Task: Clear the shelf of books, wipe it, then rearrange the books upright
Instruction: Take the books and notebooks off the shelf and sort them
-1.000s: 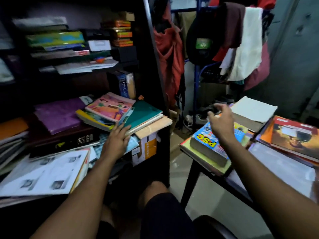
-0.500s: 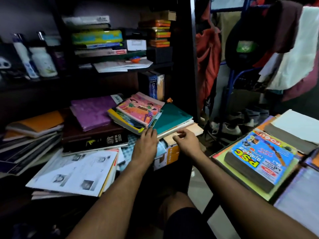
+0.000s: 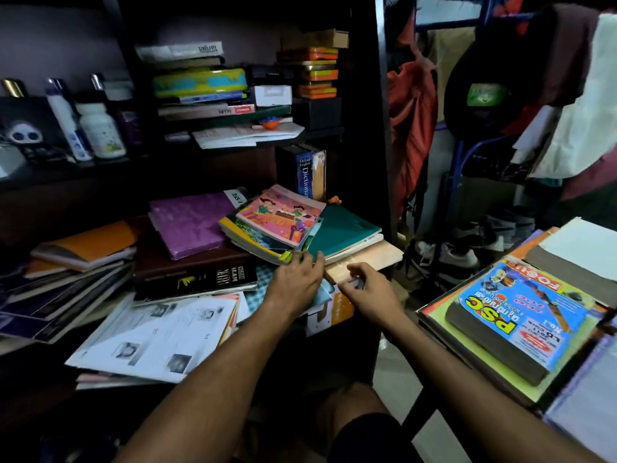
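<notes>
Stack to lift: leaning pile of books [image 3: 293,225] on the right end of the middle shelf [image 3: 207,168], with a pink picture book on top and a teal book [image 3: 344,225] beside it.
Left hand [image 3: 295,279]: fingers lie fairly straight against the front edge of this pile, touching it; it grips nothing.
Right hand [image 3: 365,289]: just right of the left one, at the tan book [image 3: 367,259] under the teal one; fingers are curled, but whether they pinch something I cannot tell.
Direction: the pile lies directly ahead of both hands, slightly up.
Long axis: the books run from front-left to back-right, corners toward the person.
Nearer hand: the left, in my judgement.
Cleared books: already on the table [image 3: 444,312] at the right, PSC book [image 3: 521,315] on top.
</notes>
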Demonstrator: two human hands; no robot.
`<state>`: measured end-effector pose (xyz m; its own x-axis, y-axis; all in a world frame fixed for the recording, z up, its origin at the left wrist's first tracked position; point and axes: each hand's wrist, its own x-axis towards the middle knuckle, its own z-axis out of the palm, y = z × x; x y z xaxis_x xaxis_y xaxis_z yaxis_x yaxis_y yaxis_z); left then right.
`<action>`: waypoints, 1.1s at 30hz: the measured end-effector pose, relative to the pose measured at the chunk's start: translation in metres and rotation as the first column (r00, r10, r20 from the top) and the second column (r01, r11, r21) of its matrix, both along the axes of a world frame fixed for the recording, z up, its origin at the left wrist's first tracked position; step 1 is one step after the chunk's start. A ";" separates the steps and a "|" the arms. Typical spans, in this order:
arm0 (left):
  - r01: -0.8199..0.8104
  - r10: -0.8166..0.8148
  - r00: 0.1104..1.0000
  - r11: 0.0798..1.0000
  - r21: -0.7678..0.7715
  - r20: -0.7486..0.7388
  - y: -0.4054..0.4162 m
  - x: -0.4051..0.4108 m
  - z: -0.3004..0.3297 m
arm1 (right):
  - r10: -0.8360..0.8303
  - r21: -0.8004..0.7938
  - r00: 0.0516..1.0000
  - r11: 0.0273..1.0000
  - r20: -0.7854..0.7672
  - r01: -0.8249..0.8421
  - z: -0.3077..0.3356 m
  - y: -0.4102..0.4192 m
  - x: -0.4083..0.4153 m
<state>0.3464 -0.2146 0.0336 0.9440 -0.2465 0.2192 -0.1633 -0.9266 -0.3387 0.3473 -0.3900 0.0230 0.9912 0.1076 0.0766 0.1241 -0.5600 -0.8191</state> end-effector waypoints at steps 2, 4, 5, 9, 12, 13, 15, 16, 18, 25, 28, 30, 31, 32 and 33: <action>0.014 -0.014 0.999 1.000 -0.001 0.035 0.001 -0.004 -0.002 | 0.005 -0.012 1.000 1.000 -0.018 -0.005 0.007 0.004 0.002; 0.048 -0.044 0.993 0.998 -0.032 0.113 0.004 -0.007 0.000 | 0.040 -0.001 0.998 0.999 -0.054 -0.040 0.012 0.008 0.005; 0.081 -0.068 0.980 0.995 -0.061 0.185 0.005 -0.008 0.003 | 0.075 0.024 0.995 0.997 -0.064 -0.073 0.013 0.009 0.005; 0.186 -0.084 0.860 0.970 -0.156 0.503 0.001 0.000 0.030 | 0.244 0.365 0.957 0.915 -0.157 -0.173 0.023 0.014 0.012; 0.272 -0.133 0.819 0.947 -0.173 0.558 -0.022 -0.013 0.039 | 0.275 0.780 0.917 0.623 -0.289 0.058 0.051 0.018 0.019; 0.313 -0.177 0.820 0.935 -0.168 0.545 -0.033 -0.020 0.033 | 0.227 0.799 0.907 0.577 -0.356 0.169 0.058 0.018 0.022; 0.357 -0.208 0.842 0.907 -0.223 0.498 -0.049 -0.035 0.018 | 0.088 0.766 0.891 0.552 -0.446 0.329 0.061 0.019 0.026; 0.363 -0.197 0.858 0.886 -0.289 0.474 -0.052 -0.040 0.013 | 0.022 0.758 0.891 0.536 -0.453 0.372 0.060 0.016 0.025; 0.371 -0.164 0.885 0.814 -0.447 0.436 -0.053 -0.047 0.007 | -0.050 0.774 0.909 0.506 -0.414 0.381 0.057 0.006 0.021; 0.208 0.136 0.956 0.316 -0.926 0.261 -0.078 -0.057 -0.002 | -0.095 0.851 0.958 0.441 -0.272 0.285 0.065 -0.073 -0.027; 0.030 0.072 0.997 0.159 -0.987 0.041 -0.109 -0.051 -0.004 | -0.154 0.847 0.961 0.456 -0.229 0.275 0.071 -0.112 -0.052; -0.052 -0.010 0.999 0.106 -0.993 -0.053 -0.134 -0.054 0.003 | -0.202 0.832 0.953 0.468 -0.227 0.298 0.073 -0.135 -0.066; -0.070 -0.065 0.995 0.076 -0.995 -0.075 -0.147 -0.055 0.006 | -0.230 0.829 0.946 0.462 -0.230 0.314 0.071 -0.149 -0.072; -0.090 -0.112 0.989 0.053 -0.995 -0.095 -0.158 -0.057 0.011 | -0.264 0.827 0.936 0.454 -0.232 0.333 0.069 -0.162 -0.077; -0.095 -0.149 0.984 0.042 -0.995 -0.101 -0.169 -0.057 0.016 | -0.300 0.826 0.924 0.439 -0.237 0.354 0.066 -0.176 -0.081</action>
<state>0.2892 -0.3838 0.0491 0.9856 0.0653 0.1561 -0.1240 -0.3488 0.9290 0.2661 -0.5660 0.0895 0.9430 -0.3154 -0.1063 0.0346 0.4106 -0.9111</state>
